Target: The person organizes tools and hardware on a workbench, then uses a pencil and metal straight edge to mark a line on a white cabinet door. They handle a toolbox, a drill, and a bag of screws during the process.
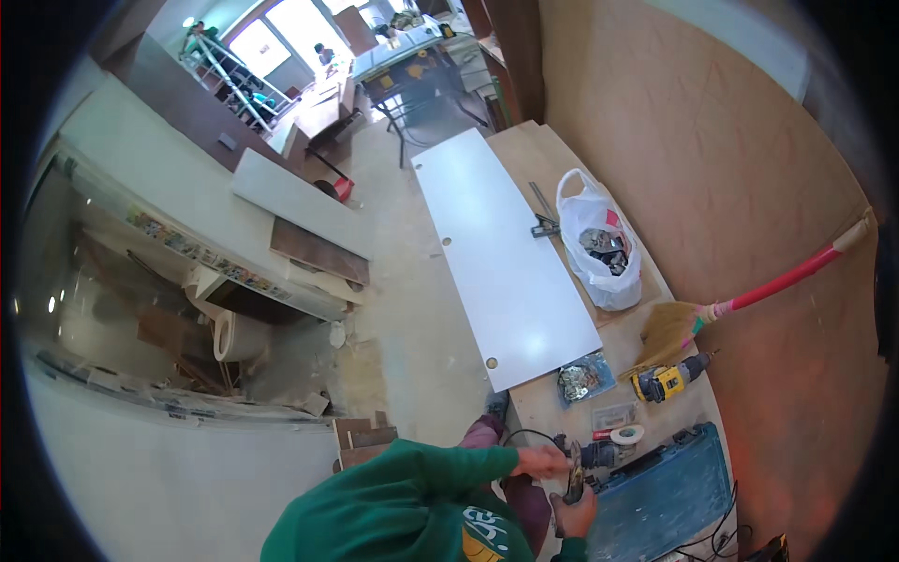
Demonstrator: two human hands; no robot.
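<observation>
Close to my body, my left hand (543,461) is closed, its fingertips meeting at the top of a small dark-and-tan hand tool (575,482). Below it my right hand (574,513) is wrapped round the lower part of that tool; its exact kind is too small to make out. Just beyond my hands lies a dark power tool (599,454) with a black cord, beside a roll of white tape (626,435). A blue tool case (665,496) rests to the right of my hands. Ahead lies a long white cabinet door (510,267) with three round hinge holes along its left edge.
On the bench board are a yellow cordless drill (670,377), a bag of metal hardware (582,378), a combination square (545,225), a white plastic bag (609,258) and a broom (768,290). A table saw (407,70) stands farther off. People work near a ladder (229,80).
</observation>
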